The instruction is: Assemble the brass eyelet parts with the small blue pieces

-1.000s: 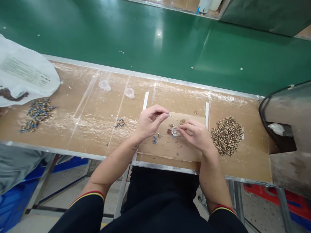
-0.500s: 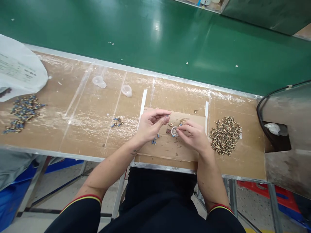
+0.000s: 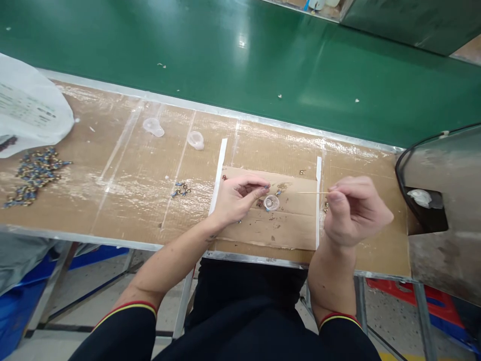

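My left hand (image 3: pixel 242 199) is closed in a pinch over the cardboard sheet (image 3: pixel 295 230). A small blue-tipped part (image 3: pixel 267 187) shows at its fingertips, mostly hidden by them. Raised to the right, my right hand (image 3: pixel 355 213) pinches a thin wooden stick (image 3: pixel 312 192), which points left. Between the hands stands a small clear cup (image 3: pixel 278 202) on the sheet. Just behind the cup lie a few brass-coloured pieces (image 3: pixel 281 186). My right hand covers most of the pile of small brass parts (image 3: pixel 326 205).
Small blue-and-brass parts form a little cluster (image 3: pixel 181 189) and a larger pile (image 3: pixel 37 173) at left. Two clear plastic pieces (image 3: pixel 153 127) lie farther back. A white bag (image 3: pixel 33 105) sits far left. Behind the table runs a green belt (image 3: pixel 225 65); a metal housing (image 3: pixel 451 200) stands right.
My right hand has moved from the cup up and to the right with the stick. My left hand has shifted slightly right. White specks on the green belt have moved left.
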Available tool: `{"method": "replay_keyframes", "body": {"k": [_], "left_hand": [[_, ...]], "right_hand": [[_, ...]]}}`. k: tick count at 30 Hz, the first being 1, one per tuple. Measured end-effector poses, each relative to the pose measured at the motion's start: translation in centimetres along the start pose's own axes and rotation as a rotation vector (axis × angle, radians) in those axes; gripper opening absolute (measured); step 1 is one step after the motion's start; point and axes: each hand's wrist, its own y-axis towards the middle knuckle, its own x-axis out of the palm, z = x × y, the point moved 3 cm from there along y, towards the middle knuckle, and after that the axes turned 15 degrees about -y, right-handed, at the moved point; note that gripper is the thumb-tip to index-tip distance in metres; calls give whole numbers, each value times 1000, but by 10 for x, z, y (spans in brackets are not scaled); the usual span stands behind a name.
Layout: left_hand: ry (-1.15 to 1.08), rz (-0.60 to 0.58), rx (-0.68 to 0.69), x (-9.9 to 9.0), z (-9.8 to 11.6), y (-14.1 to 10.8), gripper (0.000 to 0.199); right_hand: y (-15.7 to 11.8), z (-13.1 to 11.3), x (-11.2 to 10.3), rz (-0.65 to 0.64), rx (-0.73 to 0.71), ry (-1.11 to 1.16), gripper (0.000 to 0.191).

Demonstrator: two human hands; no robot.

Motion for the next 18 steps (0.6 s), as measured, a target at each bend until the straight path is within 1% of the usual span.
{"method": "replay_keyframes", "body": {"k": [1, 2, 5, 7, 11, 15, 18], "left_hand": [[18, -11, 20, 1, 0, -1, 13], [41, -20, 42, 2, 0, -2, 11], [114, -37, 99, 5, 0, -4, 10], [151, -43, 120, 6, 1, -6, 11], [185, -46, 162, 8, 4, -7, 8], [221, -56, 211, 9, 7, -8, 7], [249, -64, 215, 10, 8, -8, 7]], "right_hand": [[1, -2, 2, 43, 3, 14, 13], [0, -4, 6, 57, 5, 24, 15], [-10, -7, 20, 5, 27, 21, 17], [-18, -7, 26, -3, 54, 29, 16], [-27, -4, 27, 11, 70, 44, 14], [-28, -3, 29, -27, 42, -3, 13], [-29, -3, 29, -19, 31, -5, 12]]}}
